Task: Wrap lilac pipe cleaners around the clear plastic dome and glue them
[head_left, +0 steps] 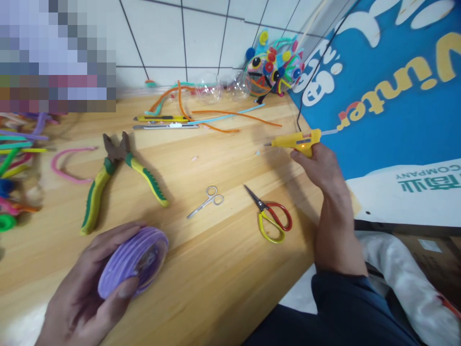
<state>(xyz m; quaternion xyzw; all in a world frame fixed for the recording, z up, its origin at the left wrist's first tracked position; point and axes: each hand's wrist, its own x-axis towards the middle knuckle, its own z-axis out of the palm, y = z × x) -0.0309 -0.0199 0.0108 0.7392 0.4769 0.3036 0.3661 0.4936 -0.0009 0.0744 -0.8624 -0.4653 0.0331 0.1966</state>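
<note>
My left hand (86,288) is wrapped round a purple ringed piece (122,262), a round form with coiled fuzzy strands outside and a clear, hollow-looking inside. At the right, my right hand (326,166) grips a yellow glue gun (295,141) by its handle, its nozzle pointing left above the table. A small orange light glows on the gun, and a glue stick sticks out of its back. Between my hands lie small silver scissors (207,201) and scissors with red and yellow handles (268,216). Open pliers (117,178) with green and yellow grips lie beyond my left hand.
Colourful pipe cleaners (18,163) are heaped at the left, near a curved pink one (65,163). Along the back are a yellow cutter (162,118), clear balls (211,89) and a decorated ball (275,67). A blue printed board (396,96) stands right; a black cord hangs behind the gun.
</note>
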